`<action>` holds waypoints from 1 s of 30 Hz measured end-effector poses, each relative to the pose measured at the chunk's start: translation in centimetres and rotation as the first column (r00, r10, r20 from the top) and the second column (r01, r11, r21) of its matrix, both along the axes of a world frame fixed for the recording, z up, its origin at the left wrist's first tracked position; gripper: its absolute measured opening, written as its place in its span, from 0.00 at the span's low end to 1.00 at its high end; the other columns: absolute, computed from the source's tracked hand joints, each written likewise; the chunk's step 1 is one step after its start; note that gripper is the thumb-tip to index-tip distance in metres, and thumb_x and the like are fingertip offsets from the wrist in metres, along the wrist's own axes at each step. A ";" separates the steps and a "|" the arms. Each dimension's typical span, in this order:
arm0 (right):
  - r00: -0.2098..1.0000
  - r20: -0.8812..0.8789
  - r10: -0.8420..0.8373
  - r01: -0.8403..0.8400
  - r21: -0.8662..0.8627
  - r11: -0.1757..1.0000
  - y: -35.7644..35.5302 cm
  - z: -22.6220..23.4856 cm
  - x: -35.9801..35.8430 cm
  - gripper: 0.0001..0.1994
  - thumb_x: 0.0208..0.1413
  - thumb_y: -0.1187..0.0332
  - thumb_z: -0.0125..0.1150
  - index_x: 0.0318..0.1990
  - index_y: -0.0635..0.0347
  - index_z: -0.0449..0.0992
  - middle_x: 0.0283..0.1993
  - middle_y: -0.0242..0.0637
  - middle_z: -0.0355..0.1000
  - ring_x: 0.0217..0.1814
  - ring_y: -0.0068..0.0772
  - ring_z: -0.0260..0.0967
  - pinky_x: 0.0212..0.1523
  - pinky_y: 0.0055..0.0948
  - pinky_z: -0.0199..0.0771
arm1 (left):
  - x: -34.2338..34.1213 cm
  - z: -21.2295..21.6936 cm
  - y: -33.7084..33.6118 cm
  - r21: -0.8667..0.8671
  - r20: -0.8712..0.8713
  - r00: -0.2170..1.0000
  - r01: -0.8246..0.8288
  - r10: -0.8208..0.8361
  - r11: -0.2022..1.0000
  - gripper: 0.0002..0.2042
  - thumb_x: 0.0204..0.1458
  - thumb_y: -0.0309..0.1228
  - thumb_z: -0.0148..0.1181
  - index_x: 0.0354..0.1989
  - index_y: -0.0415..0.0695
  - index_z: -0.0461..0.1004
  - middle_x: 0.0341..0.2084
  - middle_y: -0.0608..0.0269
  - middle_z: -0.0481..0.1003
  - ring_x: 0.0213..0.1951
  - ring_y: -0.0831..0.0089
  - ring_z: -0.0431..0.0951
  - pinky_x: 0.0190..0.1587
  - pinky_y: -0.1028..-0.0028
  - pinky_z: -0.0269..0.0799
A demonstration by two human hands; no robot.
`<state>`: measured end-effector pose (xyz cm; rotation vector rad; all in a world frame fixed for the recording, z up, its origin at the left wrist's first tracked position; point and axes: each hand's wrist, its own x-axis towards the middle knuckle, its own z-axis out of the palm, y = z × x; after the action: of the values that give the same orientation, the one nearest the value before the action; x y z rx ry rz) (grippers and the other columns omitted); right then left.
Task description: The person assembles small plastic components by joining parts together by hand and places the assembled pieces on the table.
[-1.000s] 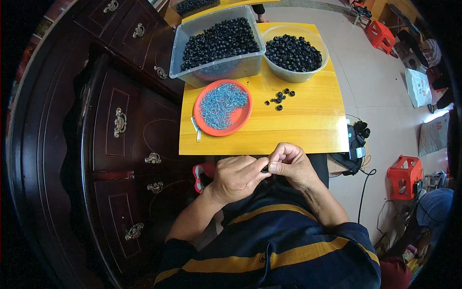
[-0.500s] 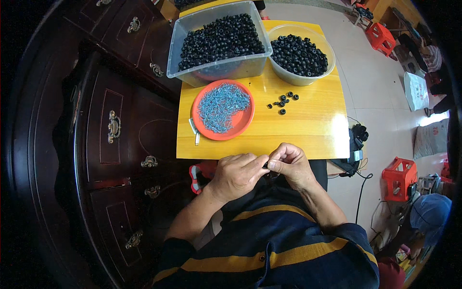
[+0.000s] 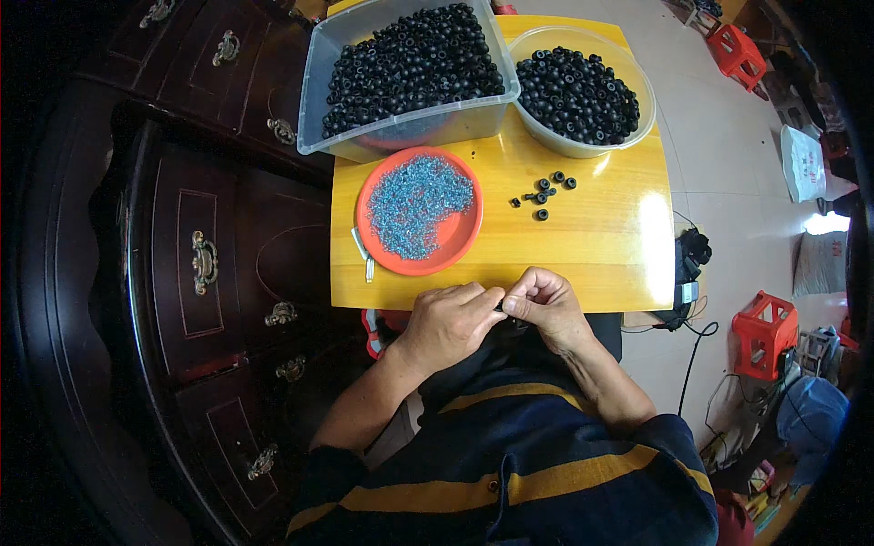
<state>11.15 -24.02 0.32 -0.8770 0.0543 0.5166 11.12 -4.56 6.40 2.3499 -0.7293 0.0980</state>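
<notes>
My two hands meet just off the near edge of the yellow table (image 3: 564, 264). Between thumb and fingers my left hand (image 3: 449, 326) grips a small black round part (image 3: 500, 306), mostly covered by the fingertips. Closed in a pinch right against that part is my right hand (image 3: 546, 311); whatever lies between its thumb and forefinger is hidden. An orange-red plate (image 3: 469, 238) beyond the left hand carries many tiny bluish, shiny pieces (image 3: 410, 205). To its right, several loose black ring-like parts (image 3: 543, 185) lie on the tabletop.
At the back of the table stand a clear rectangular bin (image 3: 437, 126) and a round translucent tub (image 3: 583, 148), both heaped with black parts. A dark wooden cabinet (image 3: 205, 318) borders the left side. Red stools (image 3: 765, 332), cables and another person (image 3: 810, 423) are at the right.
The view has shifted slightly, so the table and containers appear a little larger and displaced. Both hands keep nearly the same pinch on the small black part.
</notes>
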 end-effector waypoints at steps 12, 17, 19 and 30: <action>0.943 0.330 0.051 0.028 -0.230 0.973 -0.3 2.3 2.1 0.04 0.62 0.73 0.62 0.36 0.60 0.73 0.33 0.26 0.72 0.36 0.15 0.69 0.41 0.20 0.72 | -2.9 -0.5 -1.2 -0.149 -0.050 0.977 -0.213 0.208 0.966 0.24 0.45 0.30 0.73 0.53 0.43 0.75 0.30 0.58 0.76 0.26 0.63 0.79 0.30 0.68 0.75; 0.545 0.837 0.054 0.682 -0.480 0.552 -3.1 6.9 12.2 0.05 0.54 0.75 0.63 0.38 0.62 0.75 0.34 0.37 0.76 0.35 0.28 0.76 0.37 0.27 0.76 | -6.1 -3.0 -0.1 -0.256 -0.075 0.950 -0.311 0.302 0.915 0.23 0.48 0.23 0.70 0.54 0.39 0.74 0.27 0.59 0.76 0.25 0.68 0.78 0.29 0.71 0.75; 0.479 0.876 0.053 0.797 -0.460 0.393 -4.8 7.9 14.9 0.08 0.52 0.75 0.63 0.40 0.61 0.76 0.37 0.40 0.76 0.37 0.35 0.78 0.40 0.31 0.77 | -7.6 -3.5 0.2 -0.266 -0.064 0.952 -0.306 0.301 0.914 0.20 0.49 0.20 0.68 0.52 0.37 0.75 0.26 0.58 0.76 0.26 0.67 0.79 0.30 0.71 0.75; 0.569 0.807 0.160 0.736 -0.586 0.339 -5.8 -1.1 7.2 0.10 0.51 0.72 0.67 0.42 0.59 0.79 0.36 0.43 0.77 0.38 0.46 0.76 0.42 0.41 0.76 | -15.2 -7.0 1.8 -0.159 -0.100 0.911 -0.411 0.400 0.897 0.06 0.52 0.23 0.64 0.38 0.36 0.80 0.31 0.51 0.80 0.33 0.57 0.82 0.35 0.68 0.77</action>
<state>18.31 -29.81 -0.77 -2.1313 -0.3139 -0.4781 -4.12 -2.73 -0.63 2.2859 -0.1772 0.2561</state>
